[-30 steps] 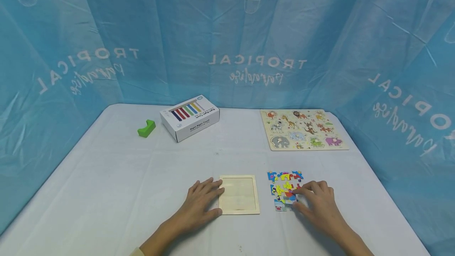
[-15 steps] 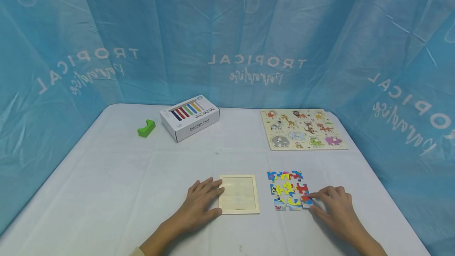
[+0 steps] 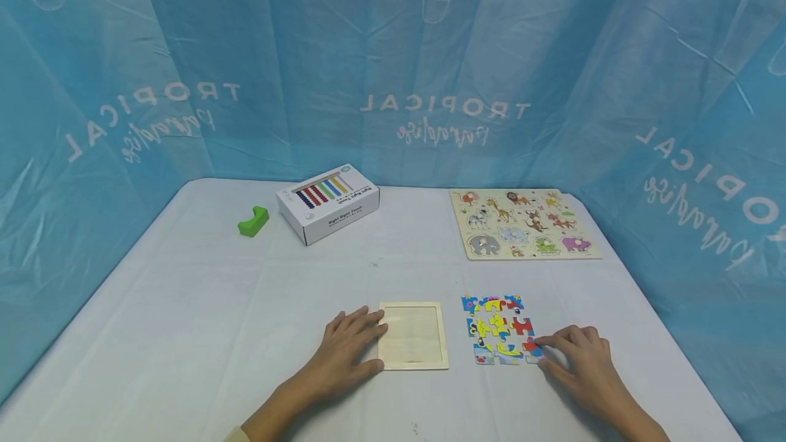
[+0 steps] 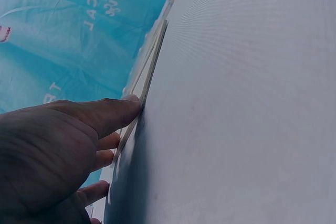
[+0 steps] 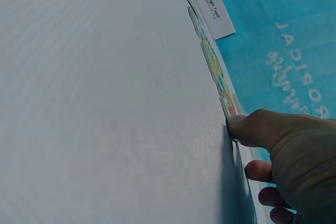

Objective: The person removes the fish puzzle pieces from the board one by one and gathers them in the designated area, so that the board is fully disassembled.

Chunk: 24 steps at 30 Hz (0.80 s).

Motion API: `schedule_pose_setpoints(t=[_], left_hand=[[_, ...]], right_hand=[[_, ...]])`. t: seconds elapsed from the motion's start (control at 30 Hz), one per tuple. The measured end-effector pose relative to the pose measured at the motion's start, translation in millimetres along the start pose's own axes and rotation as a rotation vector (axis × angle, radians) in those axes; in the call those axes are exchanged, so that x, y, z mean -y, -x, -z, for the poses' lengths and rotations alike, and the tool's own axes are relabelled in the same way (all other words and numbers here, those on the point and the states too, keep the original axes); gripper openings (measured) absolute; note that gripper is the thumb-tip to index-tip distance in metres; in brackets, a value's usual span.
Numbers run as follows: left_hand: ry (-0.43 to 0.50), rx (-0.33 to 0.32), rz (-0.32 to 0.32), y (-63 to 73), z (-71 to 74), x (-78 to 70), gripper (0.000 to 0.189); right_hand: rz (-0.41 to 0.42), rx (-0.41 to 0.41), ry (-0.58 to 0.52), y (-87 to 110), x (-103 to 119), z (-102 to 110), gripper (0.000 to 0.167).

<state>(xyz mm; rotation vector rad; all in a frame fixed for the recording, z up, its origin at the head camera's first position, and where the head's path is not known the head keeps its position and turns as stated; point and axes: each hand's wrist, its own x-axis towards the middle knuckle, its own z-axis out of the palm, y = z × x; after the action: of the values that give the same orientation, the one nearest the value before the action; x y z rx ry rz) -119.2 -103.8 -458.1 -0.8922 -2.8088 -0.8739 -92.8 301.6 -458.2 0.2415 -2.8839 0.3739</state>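
My left hand (image 3: 346, 350) rests at the left edge of a square wooden puzzle tray (image 3: 414, 365), fingertips on its upper left rim and thumb at the lower left corner. In the left wrist view the thumb (image 4: 118, 113) touches the tray's thin edge. To the tray's right lie colourful jigsaw pieces (image 3: 499, 323), laid out in rows with small gaps. My right hand (image 3: 580, 367) pinches the red and blue jigsaw piece (image 3: 531, 348) at the lower right corner between thumb and index finger. The right wrist view shows the thumb (image 5: 247, 128) against that piece's edge, close to the table.
Farther back on the white-covered table (image 3: 202, 333) stand a white box (image 3: 331, 203) picturing coloured bead rows and a green curved block (image 3: 253, 222). A wooden animal peg puzzle (image 3: 525, 224) lies at the back right. A blue printed curtain (image 3: 393, 67) surrounds the table.
My right hand has moved right and slightly toward me, bringing the red and blue piece from over the other pieces down to the lower right corner. The left hand has stayed still.
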Motion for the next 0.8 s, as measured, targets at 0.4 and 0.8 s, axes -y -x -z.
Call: schedule_pose_setpoints(t=[0.4, 0.8], left_hand=[[-0.008, -0.005, -0.005, 0.3, -0.7, -0.7, 0.051], [-0.013, 0.018, 0.007, -1.0, 0.5, -1.6, 0.051]], right_hand=[[-0.014, 0.023, 0.018, -0.7, 1.0, -1.4, 0.033], [0.033, -0.047, -0.009, -4.6, 8.6, 0.5, 0.033]])
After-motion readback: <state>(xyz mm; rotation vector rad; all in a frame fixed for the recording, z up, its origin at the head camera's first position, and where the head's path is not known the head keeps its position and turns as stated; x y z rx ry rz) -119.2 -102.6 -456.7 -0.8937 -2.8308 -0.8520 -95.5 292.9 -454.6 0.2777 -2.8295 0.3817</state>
